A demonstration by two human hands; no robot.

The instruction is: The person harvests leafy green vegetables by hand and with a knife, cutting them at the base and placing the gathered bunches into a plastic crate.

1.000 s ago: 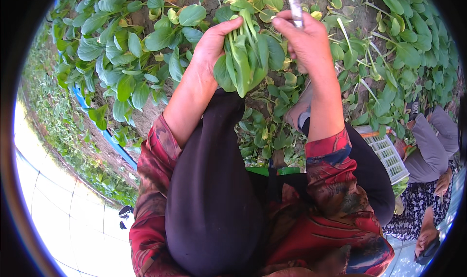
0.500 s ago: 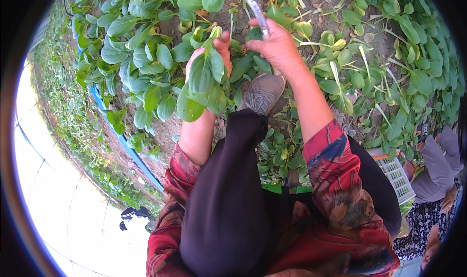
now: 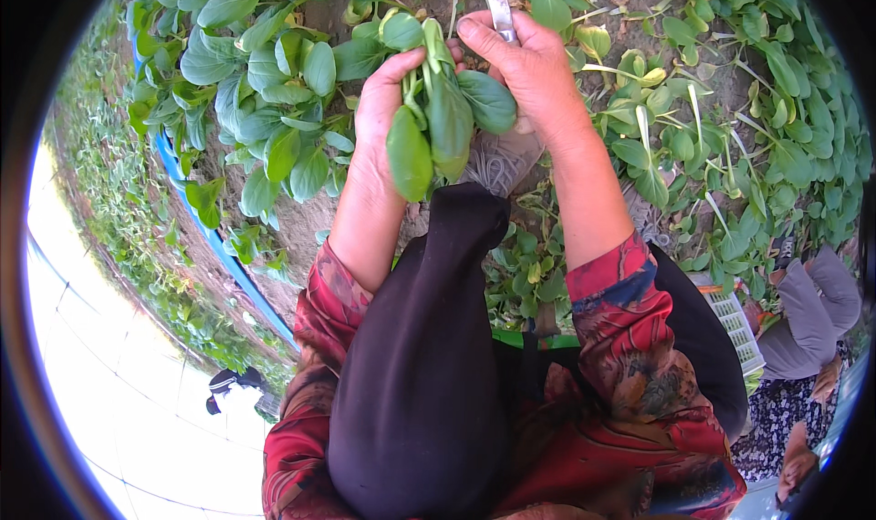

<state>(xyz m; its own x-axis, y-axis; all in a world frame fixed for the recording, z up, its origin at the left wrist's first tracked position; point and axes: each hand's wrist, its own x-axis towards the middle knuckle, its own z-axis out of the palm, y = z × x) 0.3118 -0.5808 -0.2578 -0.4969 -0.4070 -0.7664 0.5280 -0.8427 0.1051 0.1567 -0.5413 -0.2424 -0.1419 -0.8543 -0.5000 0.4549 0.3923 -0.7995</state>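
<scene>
A bunch of leafy greens [image 3: 449, 128], bok choy by its look, hangs leaves-down with its pale stalk end up. My left hand [image 3: 380, 105] is closed round it from the left, with some fingers hidden behind the stalks. In my right hand [image 3: 534, 73] is a knife [image 3: 497, 5], its narrow silvery blade pointing away from me and its handle covered by my fingers. The thumb lies along the base of the blade. One leaf of the bunch reaches up against my right hand. Both hands are above my shoe [image 3: 500, 162].
Growing greens [image 3: 265, 91] stand thick on the left, and more plants [image 3: 785, 119] on the right. Cut leaves and stalks litter the soil. A blue hose [image 3: 214, 237] runs along the left. At right are a white crate [image 3: 737, 328] and another person's legs [image 3: 808, 319].
My hands have come closer together, and the bunch has shifted right and turned, bringing its leaves beside my right hand. The knife has moved slightly right and away from me.
</scene>
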